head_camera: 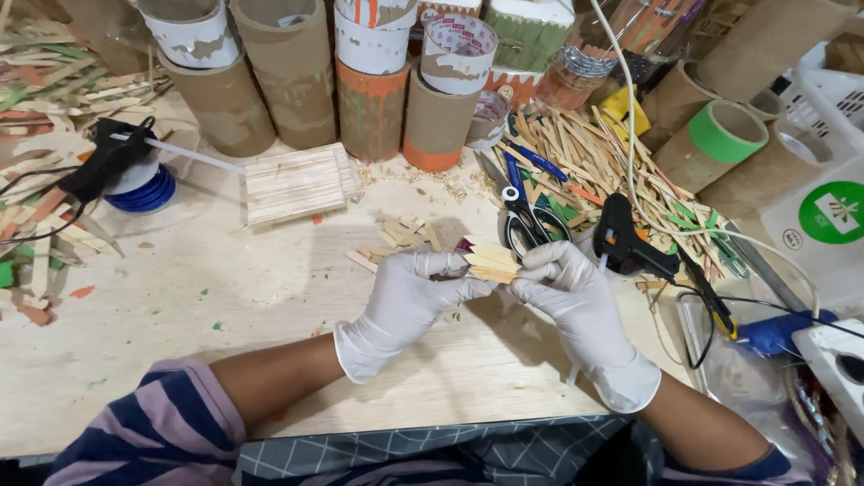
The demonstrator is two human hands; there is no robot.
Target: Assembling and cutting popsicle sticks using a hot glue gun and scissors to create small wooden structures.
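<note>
Both gloved hands are gripping one small bundle of wooden sticks (490, 262) above the table (180, 297): left hand (405, 301) pinching its near end, right hand (576, 297) closing around the other. Beyond, scissors (522, 220) and a black glue gun (630, 241) are lying beside a stick pile (585, 157); cardboard tubes (369, 99) are standing farthest.

Bare tabletop (207, 297) left of scissors (525, 220)

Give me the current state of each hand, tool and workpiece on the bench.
left hand: gloved, pinching the stick bundle
right hand: gloved, gripping the bundle's other end
wooden stick bundle: held between both hands, above the table
scissors: lying closed, unused
right glue gun: resting on the table, corded
left glue gun: propped on a blue tape roll
stick panel: flat on the table
</note>
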